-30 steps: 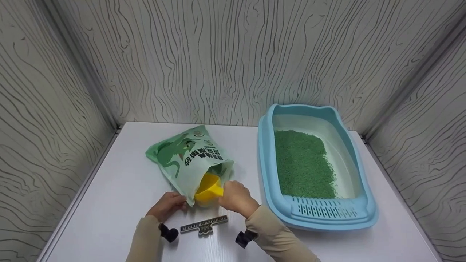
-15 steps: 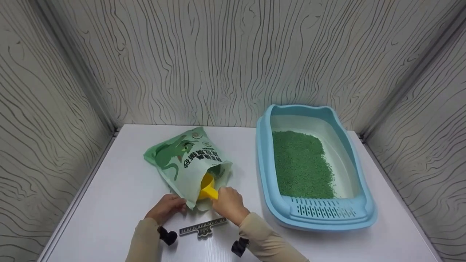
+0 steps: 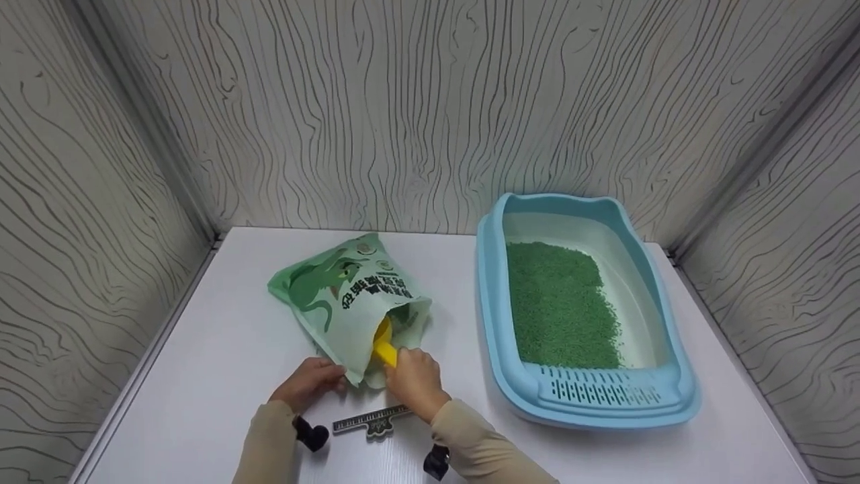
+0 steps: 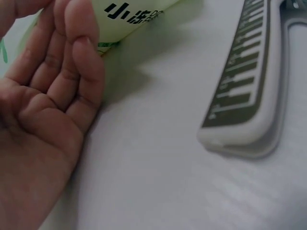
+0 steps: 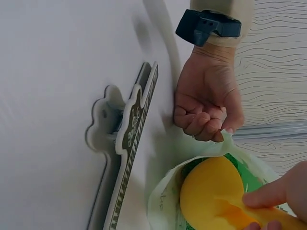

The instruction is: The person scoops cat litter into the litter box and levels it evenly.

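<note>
White tabletop [image 3: 208, 349] beneath; left hand [image 3: 308, 384] pinches the bag [image 3: 349, 306] ahead, right hand [image 3: 416, 382] grips the scoop [image 5: 208, 191]; slacken that pinch and I'd fear a spill.

On the surface [image 3: 222, 323], the bag [image 3: 349, 289] lies left of the tray [image 3: 489, 302], which holds litter [image 3: 561, 309]; the scoop [image 3: 385, 351] sits partly inside the bag, the clip [image 3: 363, 423] before it.

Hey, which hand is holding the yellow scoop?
The right hand: it grips the yellow scoop, while the left hand pinches the cat litter bag.
</note>
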Tool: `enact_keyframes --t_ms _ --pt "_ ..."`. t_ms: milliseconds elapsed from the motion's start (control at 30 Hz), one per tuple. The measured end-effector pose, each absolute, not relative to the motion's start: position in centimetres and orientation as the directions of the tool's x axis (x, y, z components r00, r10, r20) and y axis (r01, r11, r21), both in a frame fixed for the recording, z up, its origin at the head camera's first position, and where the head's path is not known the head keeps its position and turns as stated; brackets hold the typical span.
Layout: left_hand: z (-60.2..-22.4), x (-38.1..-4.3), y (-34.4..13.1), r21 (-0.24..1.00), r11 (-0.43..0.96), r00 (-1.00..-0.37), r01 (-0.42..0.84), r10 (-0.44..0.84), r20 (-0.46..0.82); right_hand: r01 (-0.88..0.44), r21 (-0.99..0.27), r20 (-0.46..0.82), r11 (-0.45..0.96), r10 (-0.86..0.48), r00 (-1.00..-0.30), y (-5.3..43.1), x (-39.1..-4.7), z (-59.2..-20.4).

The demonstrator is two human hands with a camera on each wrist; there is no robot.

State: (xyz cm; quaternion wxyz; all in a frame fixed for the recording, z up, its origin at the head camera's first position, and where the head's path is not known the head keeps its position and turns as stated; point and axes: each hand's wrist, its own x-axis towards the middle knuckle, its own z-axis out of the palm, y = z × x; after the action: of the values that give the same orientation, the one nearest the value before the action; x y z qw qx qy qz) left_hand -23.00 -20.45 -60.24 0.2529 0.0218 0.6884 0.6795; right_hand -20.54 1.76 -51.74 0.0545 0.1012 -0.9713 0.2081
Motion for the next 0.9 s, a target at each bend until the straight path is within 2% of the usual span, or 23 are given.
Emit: enact_keyframes --t_ms 133,300,500,900 --pt "-60.2 -23.1 -20.6 0.948 0.077 -0.870 -0.307 0.380 -0.313 -0.245 -0.373 0.200 0.895 -0.180 -0.963 2.0 -20.5 -52.7" --pt "-60.3 -23.1 -20.6 0.949 0.082 -0.871 -0.304 0.379 -0.312 -0.268 -0.380 0.294 0.886 -0.159 -0.942 3.0 -20.4 -55.9" --pt "-60.5 -23.1 -20.5 0.936 0.031 -0.867 -0.351 0.368 -0.337 -0.246 -0.466 0.249 0.850 -0.140 -0.958 4.2 -20.5 -58.9" --pt "-60.6 -23.2 -20.5 0.944 0.036 -0.865 -0.328 0.391 -0.316 -0.232 -0.490 0.178 0.840 -0.164 -0.970 4.3 -20.7 -58.1"
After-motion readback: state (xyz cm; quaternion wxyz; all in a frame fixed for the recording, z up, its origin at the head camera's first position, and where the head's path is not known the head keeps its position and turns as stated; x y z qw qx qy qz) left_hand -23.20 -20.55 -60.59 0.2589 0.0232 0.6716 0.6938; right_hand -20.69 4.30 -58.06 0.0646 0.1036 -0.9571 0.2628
